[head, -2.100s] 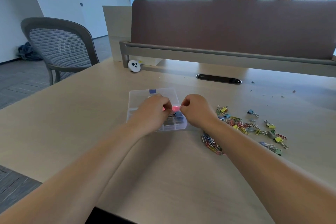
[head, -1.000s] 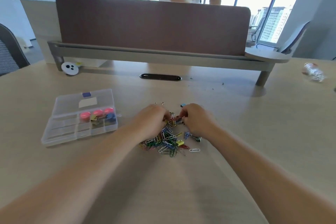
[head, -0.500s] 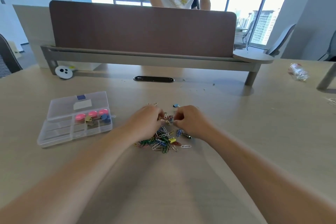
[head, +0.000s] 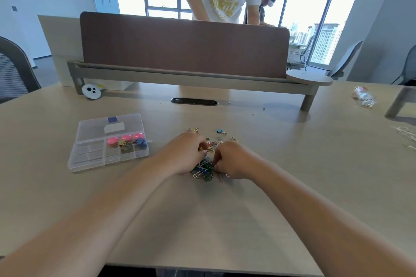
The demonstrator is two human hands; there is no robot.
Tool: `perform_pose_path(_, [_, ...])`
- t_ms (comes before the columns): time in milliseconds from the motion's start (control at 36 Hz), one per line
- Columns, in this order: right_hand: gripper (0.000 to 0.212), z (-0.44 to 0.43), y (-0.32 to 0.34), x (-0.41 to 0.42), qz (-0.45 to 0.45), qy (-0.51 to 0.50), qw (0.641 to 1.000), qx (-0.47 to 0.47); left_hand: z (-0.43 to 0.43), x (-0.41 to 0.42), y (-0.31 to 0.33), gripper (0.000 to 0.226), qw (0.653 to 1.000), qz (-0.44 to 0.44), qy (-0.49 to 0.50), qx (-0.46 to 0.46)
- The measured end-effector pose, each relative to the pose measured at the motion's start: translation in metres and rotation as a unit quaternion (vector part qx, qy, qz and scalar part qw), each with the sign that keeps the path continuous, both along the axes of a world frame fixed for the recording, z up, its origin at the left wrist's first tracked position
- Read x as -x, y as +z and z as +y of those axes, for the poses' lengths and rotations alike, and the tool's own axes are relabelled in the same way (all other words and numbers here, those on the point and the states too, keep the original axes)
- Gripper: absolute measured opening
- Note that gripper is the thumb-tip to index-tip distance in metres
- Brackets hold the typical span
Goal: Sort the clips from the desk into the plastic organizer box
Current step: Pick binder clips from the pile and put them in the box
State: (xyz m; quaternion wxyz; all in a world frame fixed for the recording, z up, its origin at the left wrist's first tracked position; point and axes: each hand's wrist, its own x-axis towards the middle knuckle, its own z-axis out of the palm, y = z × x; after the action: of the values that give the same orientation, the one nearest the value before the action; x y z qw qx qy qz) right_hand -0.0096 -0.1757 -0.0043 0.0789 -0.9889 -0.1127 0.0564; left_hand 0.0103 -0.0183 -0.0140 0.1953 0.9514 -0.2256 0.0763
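Both hands sit mid-frame on the surface (head: 292,164), left hand (head: 184,156) and right hand (head: 233,161) curled close together over the pile of clips (head: 203,170). Can't tell if the fingers actually pinch anything. The plastic organizer box (head: 90,159) lies open at left, a few clips inside. Further back stands a brown divider (head: 184,45).

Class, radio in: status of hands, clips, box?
Both hands, left and right, in clip pile. Grip unclear. Organizer box open, few clips inside. Nothing between.
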Motion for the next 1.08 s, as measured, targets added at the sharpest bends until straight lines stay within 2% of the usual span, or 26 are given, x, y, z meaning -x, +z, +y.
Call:
perform_pose_path(222, [0.021, -0.011, 0.012, 0.000, -0.023, -0.029, 0.999, -0.019, -0.004, 0.001, 0.006, 0.014, 1.000, 0.015, 0.012, 0.010])
perform_pose_path(306, [0.006, -0.024, 0.005, -0.009, -0.060, -0.054, 0.996, -0.028, -0.008, 0.001, 0.005, 0.017, 1.000, 0.024, 0.007, 0.011])
perform_pose_path(417, [0.023, -0.042, -0.005, -0.019, -0.076, -0.090, 0.991, -0.068, -0.017, 0.002, 0.003, 0.013, 0.999, 0.027, 0.001, 0.016])
perform_pose_path(500, [0.028, -0.048, -0.009, -0.020, -0.059, -0.090, 0.994, -0.031, -0.024, 0.004, 0.003, 0.016, 1.000, 0.021, -0.010, 0.013])
perform_pose_path(583, [0.009, -0.047, -0.010, -0.019, -0.036, -0.097, 0.994, -0.038, -0.027, 0.005, 0.002, 0.017, 1.000, 0.019, -0.011, 0.003])
perform_pose_path(694, [0.039, -0.044, -0.009, -0.014, -0.015, -0.080, 0.996, -0.042, -0.030, 0.006, 0.002, 0.017, 1.000, 0.024, -0.013, -0.004])
perform_pose_path(806, [0.037, -0.042, -0.008, -0.009, -0.001, -0.074, 0.997, -0.015, -0.029, 0.007, 0.002, 0.015, 1.000, 0.026, -0.018, 0.003])
perform_pose_path(944, [0.044, -0.039, -0.003, -0.005, 0.016, -0.069, 0.997, -0.014, -0.025, 0.008, 0.003, 0.015, 0.999, 0.032, -0.018, 0.001])
perform_pose_path(1083, [0.033, -0.036, 0.003, 0.000, 0.028, -0.058, 0.998, -0.021, -0.018, 0.008, 0.003, 0.013, 0.999, 0.039, -0.013, 0.011])
